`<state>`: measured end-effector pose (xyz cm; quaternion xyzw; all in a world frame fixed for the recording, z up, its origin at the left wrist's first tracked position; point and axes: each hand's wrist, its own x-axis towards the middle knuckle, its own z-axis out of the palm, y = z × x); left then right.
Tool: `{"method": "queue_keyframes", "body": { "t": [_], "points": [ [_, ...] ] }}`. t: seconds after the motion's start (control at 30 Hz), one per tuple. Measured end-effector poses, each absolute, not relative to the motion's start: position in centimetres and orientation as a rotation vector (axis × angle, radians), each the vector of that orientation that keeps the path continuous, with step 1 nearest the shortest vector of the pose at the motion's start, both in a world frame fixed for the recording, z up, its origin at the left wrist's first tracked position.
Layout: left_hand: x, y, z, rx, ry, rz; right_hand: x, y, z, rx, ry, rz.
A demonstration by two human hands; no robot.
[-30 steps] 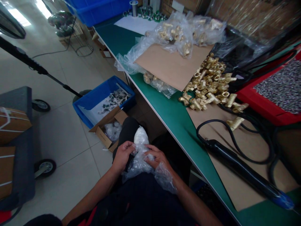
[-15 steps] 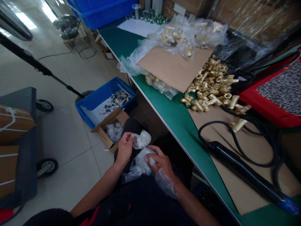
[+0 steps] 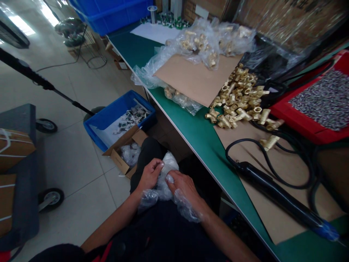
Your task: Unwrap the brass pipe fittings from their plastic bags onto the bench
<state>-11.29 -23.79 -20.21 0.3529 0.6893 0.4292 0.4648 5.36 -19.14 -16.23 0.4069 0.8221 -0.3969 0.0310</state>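
Observation:
On my lap rests a clear plastic bag point(image 3: 164, 189), crumpled, with whitish contents that I cannot make out. My left hand point(image 3: 151, 174) pinches the plastic at the bag's left side, thumb against the fingers. From the right, my right hand point(image 3: 183, 185) grips the same plastic with its fingers curled. Loose film drapes over both wrists. Just beyond the hands, a whitish bulge of the plastic point(image 3: 171, 160) sticks up. An open cardboard box point(image 3: 120, 160) with clear bagged things in it stands beside my knee.
On the green table point(image 3: 191, 136) to my right lie brass fittings point(image 3: 237, 96), bagged fittings point(image 3: 201, 42), cardboard point(image 3: 199, 78) and a black corded electric screwdriver point(image 3: 283, 198). A red tray point(image 3: 300, 127) holds small metal parts. A blue bin point(image 3: 95, 134) and a cart point(image 3: 23, 203) stand left.
Both hands have come closer together on the plastic. The left hand, which held a separate-looking whitish bundle farther out, now pinches right beside the right hand. The view has shifted slightly.

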Motion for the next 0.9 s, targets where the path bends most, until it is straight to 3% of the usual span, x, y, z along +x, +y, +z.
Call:
{"method": "queue_keyframes", "body": {
  "t": [0.4, 0.73, 0.9],
  "points": [
    [-7.9, -24.3, -19.0, 0.995, 1.551, 0.862, 5.2, -18.8, -18.7, 1.776, 2.161, -1.186],
    [-8.2, -26.1, -18.7, 1.47, 1.654, 0.42, 5.2, -19.2, -23.2, 2.203, 1.673, -1.965],
    [-8.4, -26.1, -19.8, 1.429, 1.717, 0.573, 4.9, -20.0, -22.5, 2.274, 1.327, -2.277]
  ]
}}
